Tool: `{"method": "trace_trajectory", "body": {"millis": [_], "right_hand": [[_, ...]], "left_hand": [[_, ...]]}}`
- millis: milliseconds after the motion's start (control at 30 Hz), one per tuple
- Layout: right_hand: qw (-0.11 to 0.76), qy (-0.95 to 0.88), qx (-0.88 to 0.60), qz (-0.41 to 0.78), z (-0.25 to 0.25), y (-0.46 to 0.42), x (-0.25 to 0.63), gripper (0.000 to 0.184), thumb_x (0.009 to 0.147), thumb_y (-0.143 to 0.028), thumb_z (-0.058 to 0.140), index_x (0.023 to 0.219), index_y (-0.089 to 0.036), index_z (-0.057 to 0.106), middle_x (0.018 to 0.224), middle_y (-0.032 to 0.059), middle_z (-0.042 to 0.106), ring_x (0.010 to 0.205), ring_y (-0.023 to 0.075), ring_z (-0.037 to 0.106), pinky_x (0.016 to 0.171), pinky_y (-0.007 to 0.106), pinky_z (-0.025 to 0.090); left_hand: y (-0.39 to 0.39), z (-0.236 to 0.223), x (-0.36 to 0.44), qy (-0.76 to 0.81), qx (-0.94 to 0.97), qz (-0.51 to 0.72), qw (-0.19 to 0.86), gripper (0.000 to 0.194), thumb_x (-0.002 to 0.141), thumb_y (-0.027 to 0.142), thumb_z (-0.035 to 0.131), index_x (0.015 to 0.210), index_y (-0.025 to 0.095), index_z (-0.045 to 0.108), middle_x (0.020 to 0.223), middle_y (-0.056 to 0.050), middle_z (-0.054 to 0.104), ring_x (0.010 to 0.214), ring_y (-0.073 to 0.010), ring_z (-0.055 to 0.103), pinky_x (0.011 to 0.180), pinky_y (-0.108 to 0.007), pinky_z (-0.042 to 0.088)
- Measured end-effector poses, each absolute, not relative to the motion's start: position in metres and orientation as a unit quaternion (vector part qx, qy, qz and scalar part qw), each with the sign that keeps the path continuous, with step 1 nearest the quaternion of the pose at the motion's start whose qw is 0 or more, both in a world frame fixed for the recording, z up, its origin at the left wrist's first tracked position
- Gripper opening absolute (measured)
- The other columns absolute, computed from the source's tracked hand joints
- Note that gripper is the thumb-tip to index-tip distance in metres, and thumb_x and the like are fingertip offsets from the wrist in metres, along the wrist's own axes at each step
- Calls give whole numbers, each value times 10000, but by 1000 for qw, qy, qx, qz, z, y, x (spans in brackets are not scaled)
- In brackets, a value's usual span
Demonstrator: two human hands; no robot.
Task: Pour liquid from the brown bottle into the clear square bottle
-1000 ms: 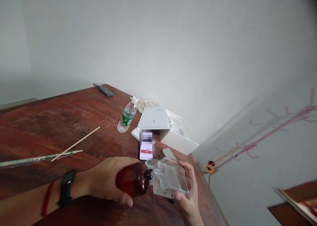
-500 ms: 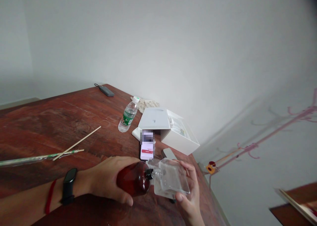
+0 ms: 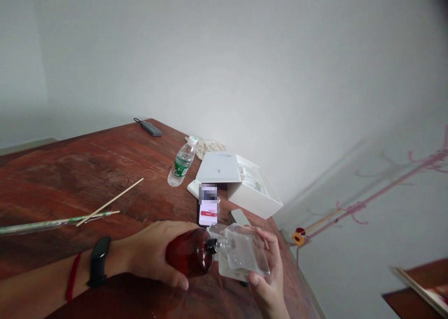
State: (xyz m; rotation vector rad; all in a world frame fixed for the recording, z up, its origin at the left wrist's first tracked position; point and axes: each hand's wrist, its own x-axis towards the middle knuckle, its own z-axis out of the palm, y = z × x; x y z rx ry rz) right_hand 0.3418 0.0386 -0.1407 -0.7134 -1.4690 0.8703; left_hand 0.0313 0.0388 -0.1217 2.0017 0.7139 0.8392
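Brown bottle (image 3: 189, 253), lower middle of frame, lies right of left hand (image 3: 150, 249); fingers curled partway closed around its body. Clear bottle (image 3: 245, 257) lies left of right hand (image 3: 269, 267), fingers part-closed, gripping its outer end. Long axes roughly sideways, necks facing, black neck (image 3: 212, 246) at the clear one; exact contact can't tell. Left hand nearer brown, right nearer clear. Phone (image 3: 208, 214) on bench (image 3: 122, 169) just beyond. Versus earlier frame: grips same, scene slightly further right.
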Motion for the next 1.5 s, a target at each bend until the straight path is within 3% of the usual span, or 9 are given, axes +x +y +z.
{"method": "trace_trajectory", "body": {"millis": [1500], "right_hand": [[616,-638,-318,335,-142,38,342,863,689,-678,942,1391,-278,639,1326,165,757,1185,425,772,922,536,661]], "left_hand": [[38,-119,33,286,795,326,424,854,704,872,834,1308,277,727,1264,-67,778,1120,-377,745,944,-375,590]]}}
